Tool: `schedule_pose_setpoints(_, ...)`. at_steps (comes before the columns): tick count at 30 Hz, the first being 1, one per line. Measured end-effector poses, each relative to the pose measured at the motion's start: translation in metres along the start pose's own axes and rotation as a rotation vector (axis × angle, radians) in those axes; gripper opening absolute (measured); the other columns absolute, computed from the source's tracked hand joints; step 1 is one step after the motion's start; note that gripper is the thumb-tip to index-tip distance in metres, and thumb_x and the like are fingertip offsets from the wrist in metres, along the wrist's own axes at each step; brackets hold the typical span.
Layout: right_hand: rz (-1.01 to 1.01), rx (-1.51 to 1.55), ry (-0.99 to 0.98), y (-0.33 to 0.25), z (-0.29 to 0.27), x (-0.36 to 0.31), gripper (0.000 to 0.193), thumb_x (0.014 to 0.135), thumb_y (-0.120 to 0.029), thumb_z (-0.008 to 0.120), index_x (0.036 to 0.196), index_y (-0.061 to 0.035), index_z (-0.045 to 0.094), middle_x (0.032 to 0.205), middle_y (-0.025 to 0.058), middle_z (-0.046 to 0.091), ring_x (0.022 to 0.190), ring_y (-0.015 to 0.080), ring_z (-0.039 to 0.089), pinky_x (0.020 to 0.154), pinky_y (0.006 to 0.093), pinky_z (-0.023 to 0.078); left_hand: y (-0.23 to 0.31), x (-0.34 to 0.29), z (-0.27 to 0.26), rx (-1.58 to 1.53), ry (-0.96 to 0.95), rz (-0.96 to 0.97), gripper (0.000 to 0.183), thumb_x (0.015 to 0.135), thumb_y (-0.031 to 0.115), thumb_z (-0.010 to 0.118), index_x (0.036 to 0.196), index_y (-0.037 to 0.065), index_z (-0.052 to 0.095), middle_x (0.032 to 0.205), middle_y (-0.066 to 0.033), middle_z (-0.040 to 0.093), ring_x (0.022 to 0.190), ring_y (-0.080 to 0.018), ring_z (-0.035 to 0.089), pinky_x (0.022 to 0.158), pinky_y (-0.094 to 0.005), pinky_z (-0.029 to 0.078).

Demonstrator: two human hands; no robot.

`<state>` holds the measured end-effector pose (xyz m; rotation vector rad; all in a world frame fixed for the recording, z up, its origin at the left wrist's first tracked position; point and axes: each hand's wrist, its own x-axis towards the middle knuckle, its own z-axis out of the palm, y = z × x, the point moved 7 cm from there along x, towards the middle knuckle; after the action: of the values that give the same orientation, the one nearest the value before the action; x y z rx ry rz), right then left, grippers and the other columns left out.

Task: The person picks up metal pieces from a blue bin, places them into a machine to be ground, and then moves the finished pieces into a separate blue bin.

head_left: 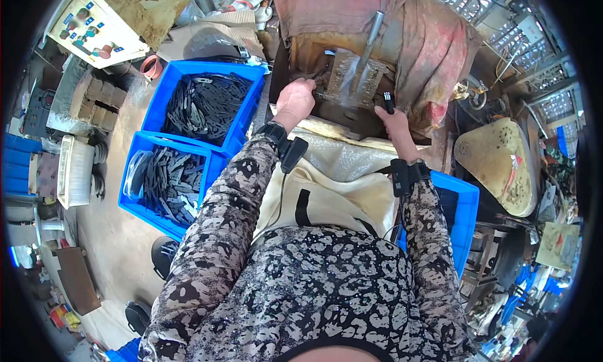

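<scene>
My left hand (296, 100) is closed at the left rim of a dirty, wet machine trough (326, 124); what its fingers hold, if anything, is hidden. At the trough's right side my right hand (397, 124) grips a few slim dark strips (389, 102) with pale ends. Between the hands, a metal pipe (375, 35) slants down toward a rough brownish block (370, 73). Whitish streaks like liquid run down beside it. Reddish-brown stained cloth (433, 67) drapes over the back and right of the trough.
Two blue crates (147, 136) of dark, flat metal pieces (173, 183) stand to the left. Another blue crate (468, 214) sits beside my right forearm. A control box (94, 29) with knobs is at the far left, and a worn yellowish seat-like slab (499, 167) at the right.
</scene>
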<state>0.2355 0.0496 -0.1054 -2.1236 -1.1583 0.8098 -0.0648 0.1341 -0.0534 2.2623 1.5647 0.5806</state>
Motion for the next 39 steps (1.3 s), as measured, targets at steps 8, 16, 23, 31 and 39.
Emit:
schedule_pose_setpoints(8, -0.006, -0.009, 0.068, 0.000, -0.005, 0.000, 0.049, 0.073, -0.049, 0.075, 0.074, -0.0015, 0.062, 0.063, 0.0116, 0.061, 0.062, 0.0245, 0.061, 0.062, 0.0386, 0.046, 0.000, 0.000, 0.002, 0.010, 0.008, 0.016, 0.023, 0.081, 0.009, 0.056, 0.101, 0.015, 0.066, 0.106, -0.0111, 0.064, 0.104, -0.0292, 0.061, 0.088, -0.0393, 0.050)
schedule_pose_setpoints(16, -0.023, -0.050, 0.088, -0.004, -0.007, -0.001, 0.049, 0.072, -0.050, 0.075, 0.076, -0.0021, 0.063, 0.068, 0.0141, 0.065, 0.067, 0.0282, 0.064, 0.065, 0.0388, 0.048, 0.002, 0.001, 0.003, 0.025, -0.016, 0.013, 0.022, 0.080, 0.009, 0.055, 0.099, 0.013, 0.066, 0.106, -0.0126, 0.064, 0.104, -0.0299, 0.061, 0.088, -0.0397, 0.050)
schedule_pose_setpoints(23, -0.017, -0.102, 0.099, -0.002, -0.008, 0.000, 0.048, 0.073, -0.049, 0.075, 0.077, -0.0026, 0.064, 0.073, 0.0163, 0.066, 0.071, 0.0303, 0.065, 0.069, 0.0390, 0.049, 0.003, 0.002, 0.001, 0.039, -0.011, -0.008, 0.021, 0.079, 0.008, 0.055, 0.096, 0.012, 0.067, 0.106, -0.0138, 0.064, 0.103, -0.0312, 0.061, 0.087, -0.0406, 0.051)
schedule_pose_setpoints(31, -0.033, -0.054, 0.158, -0.011, -0.017, 0.004, 0.041, 0.074, -0.044, 0.075, 0.077, -0.0043, 0.064, 0.069, 0.0116, 0.062, 0.065, 0.0258, 0.060, 0.062, 0.0375, 0.046, 0.006, -0.002, -0.003, 0.025, 0.035, 0.036, 0.019, 0.078, 0.007, 0.055, 0.093, 0.010, 0.066, 0.100, -0.0143, 0.065, 0.097, -0.0316, 0.063, 0.083, -0.0407, 0.052)
schedule_pose_setpoints(39, -0.313, -0.301, 0.464, -0.169, -0.085, 0.042, 0.054, 0.082, -0.053, 0.059, 0.111, -0.0079, 0.064, 0.098, 0.0230, 0.066, 0.098, 0.0386, 0.063, 0.084, 0.0453, 0.048, 0.007, -0.001, -0.002, 0.028, 0.063, 0.033, 0.016, 0.077, 0.007, 0.055, 0.089, 0.010, 0.066, 0.095, -0.0137, 0.065, 0.095, -0.0314, 0.064, 0.082, -0.0399, 0.052)
